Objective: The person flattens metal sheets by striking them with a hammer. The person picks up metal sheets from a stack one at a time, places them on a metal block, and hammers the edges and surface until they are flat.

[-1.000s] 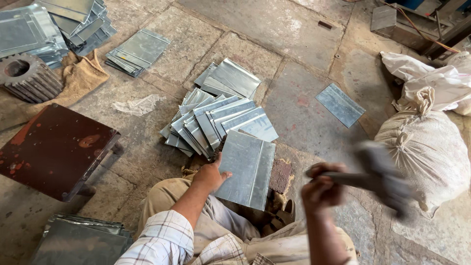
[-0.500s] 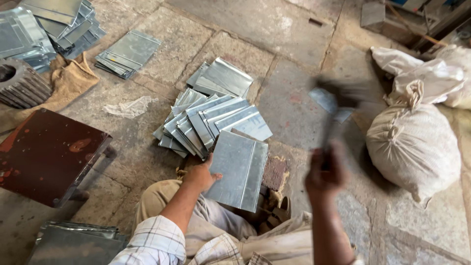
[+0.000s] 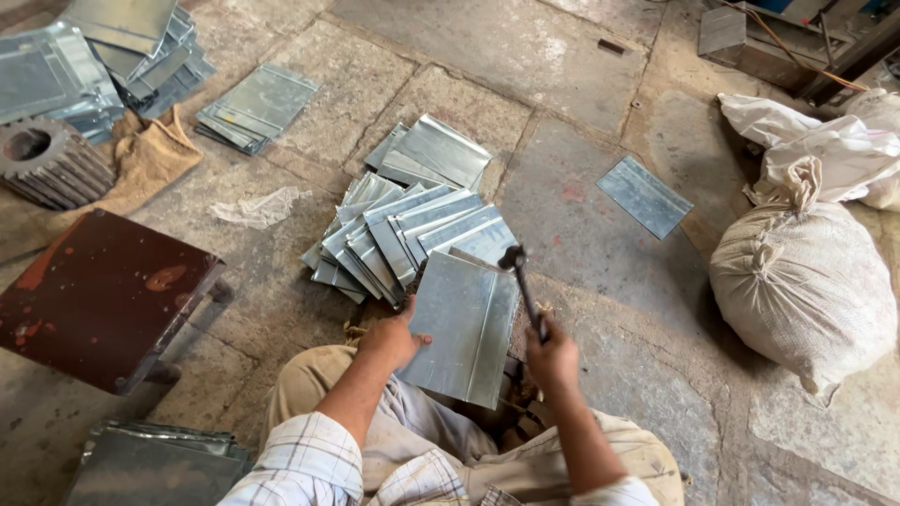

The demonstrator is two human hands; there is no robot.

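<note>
A grey metal sheet (image 3: 462, 323) with a folded seam lies in front of my knees. My left hand (image 3: 392, 337) presses on its left edge. In my right hand (image 3: 553, 354) is a hammer (image 3: 521, 281), whose dark head rests at the sheet's upper right corner. Just beyond the sheet, a fanned stack of similar metal sheets (image 3: 403, 230) lies on the stone floor.
A single metal sheet (image 3: 644, 195) lies to the right, near tied white sacks (image 3: 802, 281). A rusty red stool (image 3: 98, 295) stands to the left, with a gear wheel (image 3: 42, 161) and further sheet piles (image 3: 256, 108) behind it. More sheets (image 3: 155, 464) lie at the lower left.
The hammer was raised high at the right, then swung down onto the sheet's upper right corner. My left hand stayed on the sheet.
</note>
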